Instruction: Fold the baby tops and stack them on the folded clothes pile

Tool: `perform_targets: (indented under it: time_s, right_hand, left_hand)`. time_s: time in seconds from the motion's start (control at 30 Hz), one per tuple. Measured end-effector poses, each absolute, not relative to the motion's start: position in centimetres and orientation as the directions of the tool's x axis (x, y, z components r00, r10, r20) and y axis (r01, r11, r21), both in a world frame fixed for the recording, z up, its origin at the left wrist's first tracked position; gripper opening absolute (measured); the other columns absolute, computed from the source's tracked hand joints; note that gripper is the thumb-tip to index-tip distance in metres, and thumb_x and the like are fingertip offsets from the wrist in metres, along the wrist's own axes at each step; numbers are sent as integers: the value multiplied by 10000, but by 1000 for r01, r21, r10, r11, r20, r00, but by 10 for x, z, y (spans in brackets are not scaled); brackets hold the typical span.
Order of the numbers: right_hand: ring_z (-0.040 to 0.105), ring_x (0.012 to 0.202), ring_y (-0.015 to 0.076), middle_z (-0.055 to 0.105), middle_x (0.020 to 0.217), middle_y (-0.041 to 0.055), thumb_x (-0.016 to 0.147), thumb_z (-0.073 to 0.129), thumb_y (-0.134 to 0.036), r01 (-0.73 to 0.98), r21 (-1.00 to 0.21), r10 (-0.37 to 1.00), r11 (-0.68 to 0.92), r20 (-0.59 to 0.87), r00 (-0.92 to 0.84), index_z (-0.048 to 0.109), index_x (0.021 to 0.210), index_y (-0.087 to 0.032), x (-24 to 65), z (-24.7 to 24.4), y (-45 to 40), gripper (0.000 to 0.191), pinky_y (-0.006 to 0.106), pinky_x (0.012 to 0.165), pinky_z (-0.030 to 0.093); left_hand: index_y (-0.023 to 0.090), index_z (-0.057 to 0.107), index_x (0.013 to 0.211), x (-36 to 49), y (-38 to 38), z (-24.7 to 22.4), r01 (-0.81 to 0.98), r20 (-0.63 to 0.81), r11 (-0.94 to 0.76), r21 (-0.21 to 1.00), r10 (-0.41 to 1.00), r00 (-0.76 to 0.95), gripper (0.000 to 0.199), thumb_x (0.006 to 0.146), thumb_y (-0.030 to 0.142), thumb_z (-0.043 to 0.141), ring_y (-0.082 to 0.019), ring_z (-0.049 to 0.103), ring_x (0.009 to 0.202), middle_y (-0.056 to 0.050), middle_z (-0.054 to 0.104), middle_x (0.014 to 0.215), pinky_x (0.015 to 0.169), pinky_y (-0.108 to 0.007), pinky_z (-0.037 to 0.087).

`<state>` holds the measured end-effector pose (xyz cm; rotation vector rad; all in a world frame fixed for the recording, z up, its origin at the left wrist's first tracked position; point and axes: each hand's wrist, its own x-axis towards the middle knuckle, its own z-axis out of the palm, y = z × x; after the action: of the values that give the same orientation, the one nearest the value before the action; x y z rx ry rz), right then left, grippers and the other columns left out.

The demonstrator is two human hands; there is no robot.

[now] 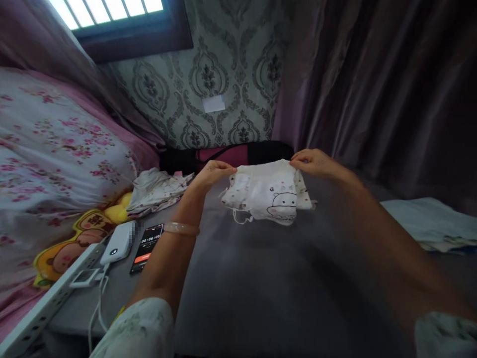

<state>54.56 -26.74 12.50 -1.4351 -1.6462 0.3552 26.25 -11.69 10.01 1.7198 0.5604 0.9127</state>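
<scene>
A small white baby garment [268, 191] with a cartoon animal print and loose tie strings is stretched between my two hands above the grey surface [253, 288]. My left hand [216, 171] pinches its upper left corner, thumb and fingers closed on the cloth. At the upper right corner, my right hand [312, 162] pinches the fabric the same way. Its patterned sleeves look folded in at both sides. The lower edge hangs free. A pale bangle [182, 228] circles my left forearm.
On the left lie crumpled clothes [158, 190], a phone [147, 248] showing a timer, a white power bank [118, 242] with a cable, and a yellow cartoon cushion [70, 243]. Folded pale cloth [432, 221] rests at right. A black-and-pink long bag [223, 155] lies along the wall.
</scene>
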Motion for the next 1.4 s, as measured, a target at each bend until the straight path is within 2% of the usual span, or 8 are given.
perform_targets:
  time_s: [0.1, 0.23, 0.57, 0.8, 1.07, 1.2, 1.27, 1.4]
  right_hand:
    - [613, 807, 182, 673, 885, 45, 769, 644, -512, 574, -764, 909, 296, 410, 77, 718, 816, -203, 552, 117, -262, 321, 292, 685, 498]
    - [542, 631, 144, 616, 691, 14, 784, 607, -522, 563, -790, 861, 243, 444, 250, 678, 798, -191, 555, 108, -250, 339, 262, 561, 429]
    - [579, 745, 199, 647, 766, 65, 898, 400, -423, 814, -580, 631, 46, 649, 426, 622, 809, -176, 538, 84, -217, 344, 303, 666, 427]
    - [592, 939, 246, 645, 979, 102, 981, 307, -400, 918, -395, 545, 6, 772, 328, 597, 974, -211, 514, 74, -258, 345, 354, 793, 438]
    - [624, 794, 225, 675, 862, 40, 950, 448, -476, 943, -310, 615, 122, 770, 174, 669, 984, -282, 489, 116, -346, 297, 345, 706, 456]
    - [617, 672, 202, 691, 784, 5, 914, 504, -455, 872, -463, 807, 156, 569, 158, 710, 917, -271, 498, 114, -329, 277, 322, 586, 445]
    - [631, 701, 206, 707, 800, 15, 899, 510, -424, 825, -543, 894, 156, 433, 116, 719, 860, -240, 509, 90, -304, 281, 311, 602, 457]
    - [645, 734, 208, 717, 815, 37, 898, 476, -373, 849, -524, 978, 68, 202, 46, 715, 838, -198, 526, 14, -254, 302, 290, 636, 456]
  left_hand:
    - [169, 741, 778, 266, -113, 95, -177, 366, -325, 929, 730, 577, 288, 624, 405, 797, -175, 631, 876, -54, 718, 894, 834, -311, 457]
    - [158, 716, 765, 274, -107, 87, -199, 373, -316, 928, 789, 488, 325, 610, 433, 798, -139, 602, 739, -19, 690, 749, 746, -273, 452]
    - [183, 615, 902, 304, -111, 74, -34, 470, -478, 877, 844, 259, 256, 809, 417, 568, -112, 506, 650, 24, 563, 692, 614, -225, 393]
    - [202, 676, 922, 281, -155, 75, 420, 822, -785, 455, 552, 141, 255, 915, 363, 478, -182, 517, 879, -49, 573, 873, 824, -311, 399]
    - [257, 699, 945, 214, -232, 121, 664, 941, -744, 75, 273, 198, 178, 891, 357, 562, -226, 520, 887, -61, 595, 881, 851, -394, 380]
    - [232, 699, 893, 207, -219, 120, 661, 836, -743, 103, 425, 348, 217, 893, 375, 536, -222, 539, 836, -58, 610, 829, 799, -381, 394]
    - [220, 693, 863, 212, -196, 95, 635, 685, -750, 186, 562, 463, 252, 898, 383, 504, -207, 548, 794, -51, 620, 801, 749, -349, 401]
    - [201, 694, 841, 234, -144, 14, 693, 282, -630, 351, 777, 563, 276, 898, 359, 475, -210, 589, 814, -67, 686, 846, 715, -320, 387]
